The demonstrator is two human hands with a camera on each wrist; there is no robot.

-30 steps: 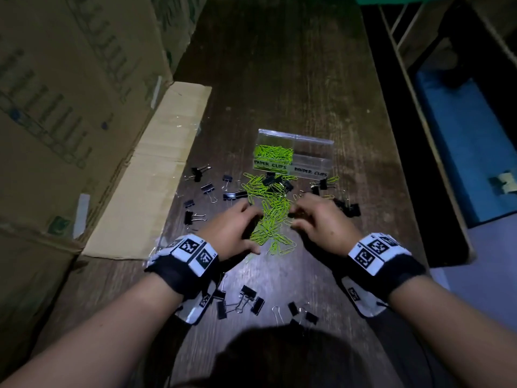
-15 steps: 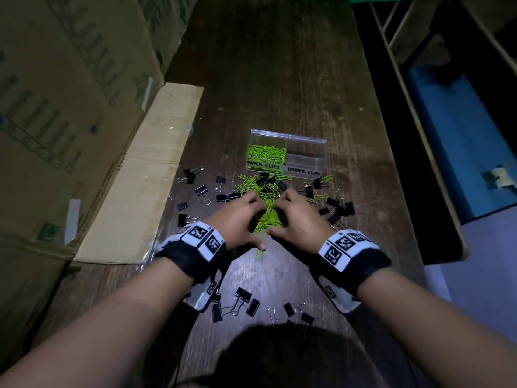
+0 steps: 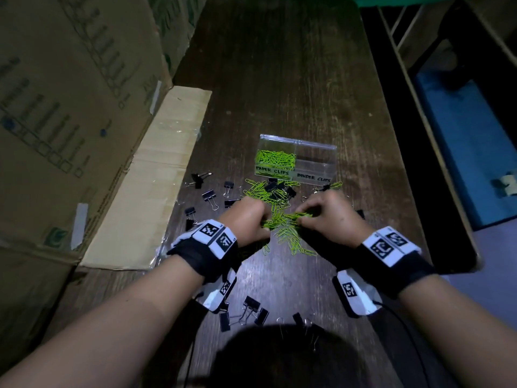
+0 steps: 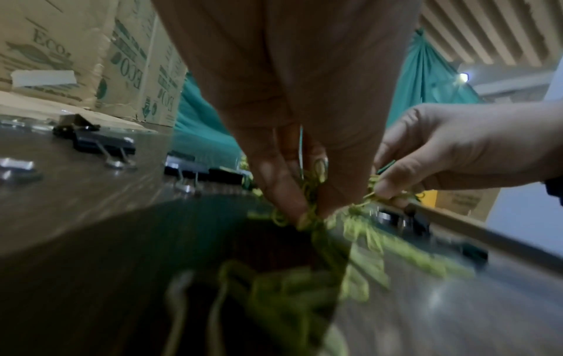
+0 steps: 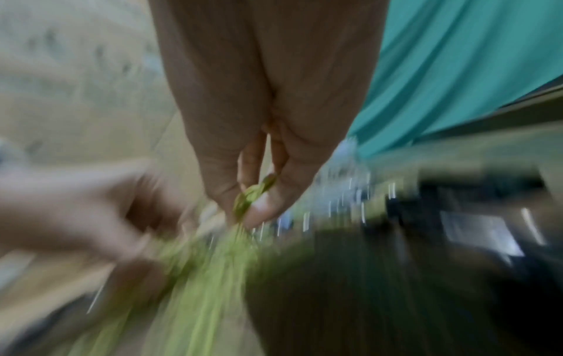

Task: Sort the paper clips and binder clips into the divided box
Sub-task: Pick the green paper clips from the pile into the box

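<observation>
A clear divided box (image 3: pixel 321 152) lies on the dark wooden table (image 3: pixel 279 65), labelled for paper clips on the left and binder clips on the right. Its left compartment holds green paper clips (image 3: pixel 275 158); the right one looks bare. Loose green paper clips (image 3: pixel 293 239) are heaped just in front of it. My left hand (image 3: pixel 246 219) pinches a bunch of them (image 4: pixel 307 216), and my right hand (image 3: pixel 327 217) pinches another bunch (image 5: pixel 252 195). Black binder clips (image 3: pixel 209 196) are scattered left of the heap, and more (image 3: pixel 251 303) lie near my wrists.
Large cardboard boxes (image 3: pixel 70 93) stand along the table's left side, with a flat flap (image 3: pixel 151 175) lying on the table. The table's right edge (image 3: pixel 405 163) drops to a dark gap and a blue surface (image 3: pixel 461 149). A teal cloth (image 4: pixel 201 113) hangs at the far end.
My hands came together over the green heap, closed their fingers on bunches of paper clips, and have now drawn a little apart and lifted slightly, trailing clips.
</observation>
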